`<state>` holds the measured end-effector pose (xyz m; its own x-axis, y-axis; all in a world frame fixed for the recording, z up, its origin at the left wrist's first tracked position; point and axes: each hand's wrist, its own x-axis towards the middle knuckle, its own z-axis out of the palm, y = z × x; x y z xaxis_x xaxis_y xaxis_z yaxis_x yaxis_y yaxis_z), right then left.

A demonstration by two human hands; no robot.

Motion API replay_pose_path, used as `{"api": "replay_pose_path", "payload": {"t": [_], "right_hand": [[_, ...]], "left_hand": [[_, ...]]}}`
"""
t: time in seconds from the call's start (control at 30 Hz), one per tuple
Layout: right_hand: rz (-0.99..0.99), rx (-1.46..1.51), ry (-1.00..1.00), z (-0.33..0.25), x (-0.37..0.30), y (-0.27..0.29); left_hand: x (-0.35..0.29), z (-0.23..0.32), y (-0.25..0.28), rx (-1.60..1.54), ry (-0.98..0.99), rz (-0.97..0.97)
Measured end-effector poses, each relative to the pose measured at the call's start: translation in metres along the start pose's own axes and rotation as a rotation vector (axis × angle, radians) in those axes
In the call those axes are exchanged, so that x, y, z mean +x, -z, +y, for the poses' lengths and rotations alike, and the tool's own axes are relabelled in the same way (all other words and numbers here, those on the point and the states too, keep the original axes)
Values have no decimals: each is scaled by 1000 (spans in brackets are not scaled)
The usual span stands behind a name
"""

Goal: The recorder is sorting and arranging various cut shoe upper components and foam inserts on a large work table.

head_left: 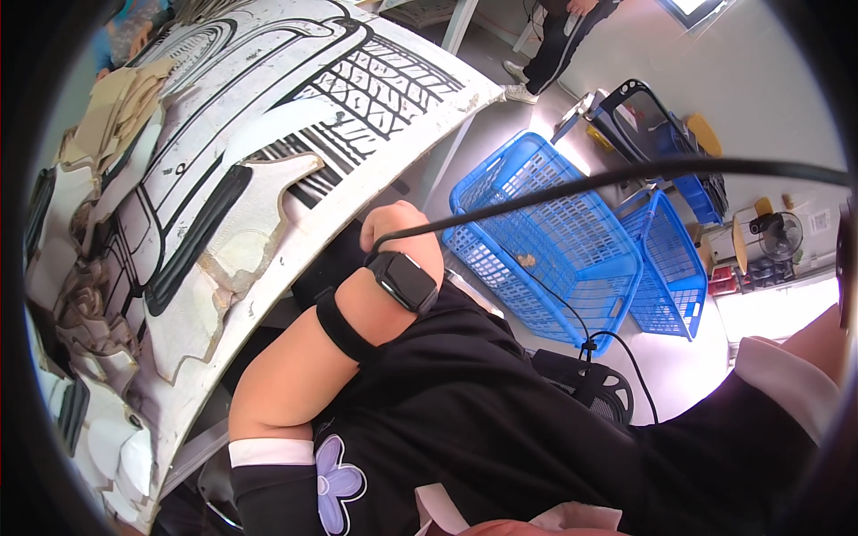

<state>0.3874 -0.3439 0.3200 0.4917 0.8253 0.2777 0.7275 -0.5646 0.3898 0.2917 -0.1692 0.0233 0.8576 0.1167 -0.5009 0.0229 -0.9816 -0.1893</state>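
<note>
My left hand [399,225] is curled closed beside the edge of the white table [295,259]. Its fingers are folded under, mostly hidden, so whatever they may hold does not show. On that wrist sit a black smartwatch [407,280] and a black strap [343,326], and a black cable [572,186] runs from there across the view. On the table, nearest to the hand, lies a cut white sheet piece [259,214] with tan edges and a padded black strip [198,237]. My right arm leaves the view at the right edge, its hand out of sight.
Stacked beige and white cut pieces [103,134] cover the table's left side. Blue plastic baskets [545,241] stand on the floor to the right, near a black chair [585,384]. A fan [780,234] is farther right. Another person [559,45] stands at the back.
</note>
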Motion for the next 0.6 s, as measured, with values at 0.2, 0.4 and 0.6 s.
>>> {"api": "replay_pose_path", "payload": {"t": [0.2, 0.4, 0.6], "right_hand": [[57, 65, -34, -3, -8, -5], [82, 107, -66, -10, -4, -13], [100, 159, -102, -14, 1, -29]], "left_hand": [[-13, -15, -22, -61, -537, -111], [-43, -29, 26, -697, -748, 906], [-59, -31, 43, -692, -639, 1206]]}}
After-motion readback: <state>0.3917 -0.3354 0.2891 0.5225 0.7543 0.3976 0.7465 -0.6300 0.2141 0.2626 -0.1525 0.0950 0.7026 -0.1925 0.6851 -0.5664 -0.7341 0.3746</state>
